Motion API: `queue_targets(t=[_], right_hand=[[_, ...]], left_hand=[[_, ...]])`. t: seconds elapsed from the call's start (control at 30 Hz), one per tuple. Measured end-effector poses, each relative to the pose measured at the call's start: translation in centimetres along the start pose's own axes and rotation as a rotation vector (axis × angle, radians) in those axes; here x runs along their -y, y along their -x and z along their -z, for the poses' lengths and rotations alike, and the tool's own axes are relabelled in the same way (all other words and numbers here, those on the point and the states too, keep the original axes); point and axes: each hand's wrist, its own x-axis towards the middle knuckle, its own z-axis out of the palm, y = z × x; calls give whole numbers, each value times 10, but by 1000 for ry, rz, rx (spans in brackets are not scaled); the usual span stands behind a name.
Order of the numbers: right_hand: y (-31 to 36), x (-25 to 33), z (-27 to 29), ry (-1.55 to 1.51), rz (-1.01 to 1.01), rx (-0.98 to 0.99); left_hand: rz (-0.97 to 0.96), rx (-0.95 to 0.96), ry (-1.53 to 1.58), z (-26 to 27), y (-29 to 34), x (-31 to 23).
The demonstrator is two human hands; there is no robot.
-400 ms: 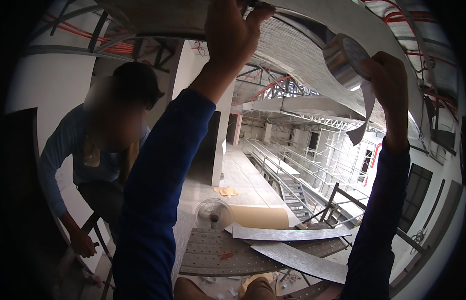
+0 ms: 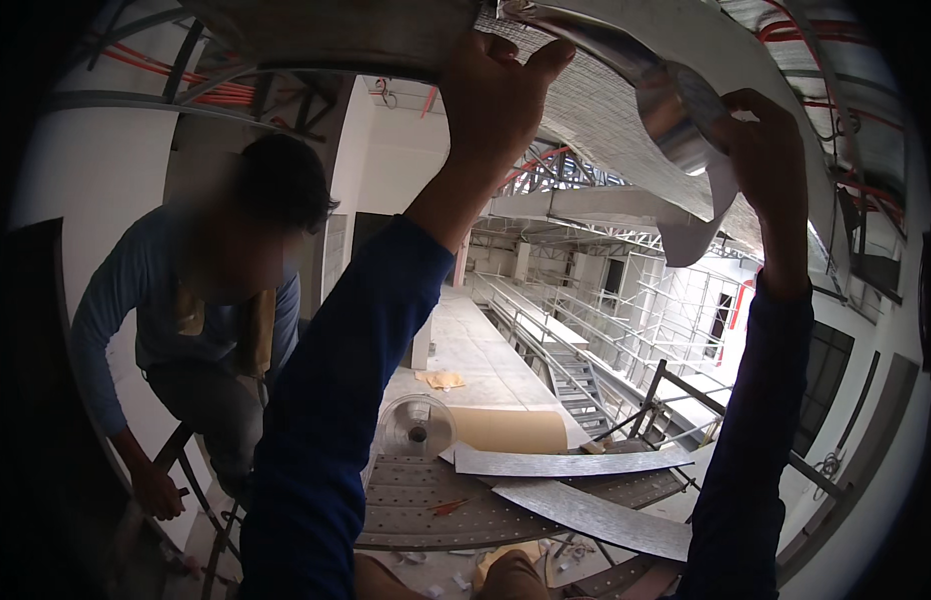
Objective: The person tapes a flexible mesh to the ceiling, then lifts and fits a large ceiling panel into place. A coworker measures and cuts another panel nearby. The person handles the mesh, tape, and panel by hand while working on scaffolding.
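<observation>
Overhead runs a duct wrapped in silver foil [image 2: 601, 115]. My right hand [image 2: 768, 150] grips a roll of silver foil tape [image 2: 674, 118] beneath it. A shiny strip of tape [image 2: 586, 38] stretches from the roll up and left along the duct, and a pale curled strip of backing [image 2: 698, 225] dangles below the roll. My left hand [image 2: 498, 105] is raised by the duct's near edge, under the tape's far end. Its thumb stands apart from its bent fingers, with nothing visible between them; whether it touches the foil is unclear.
Below lies a perforated metal platform [image 2: 416, 500] with cut silver strips [image 2: 576, 463] on it. Beyond are a brown roll [image 2: 511, 430] and a clear plastic-wrapped roll [image 2: 418, 425]. A co-worker [image 2: 201, 300] leans in at left. Metal railings [image 2: 526, 310] and stairs [image 2: 578, 385] stand farther off.
My left hand has come down and right, away from the strip's far end, which now shows above it. The tape roll and my right hand have shifted slightly left.
</observation>
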Motion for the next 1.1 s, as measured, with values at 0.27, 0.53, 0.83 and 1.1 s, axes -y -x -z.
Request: queue_targets(t=[0.27, 0.53, 0.83, 1.1], right_hand=[[-1, -12, -2, 221, 335, -38], [5, -6, 1, -52, -65, 37], [13, -17, -2, 100, 154, 38], [13, -26, -1, 199, 438, -24]], left_hand=[[400, 522, 410, -38, 20, -5], [489, 567, 694, -59, 25, -7], [440, 564, 748, -62, 29, -17], [498, 672, 979, -60, 34, -27]])
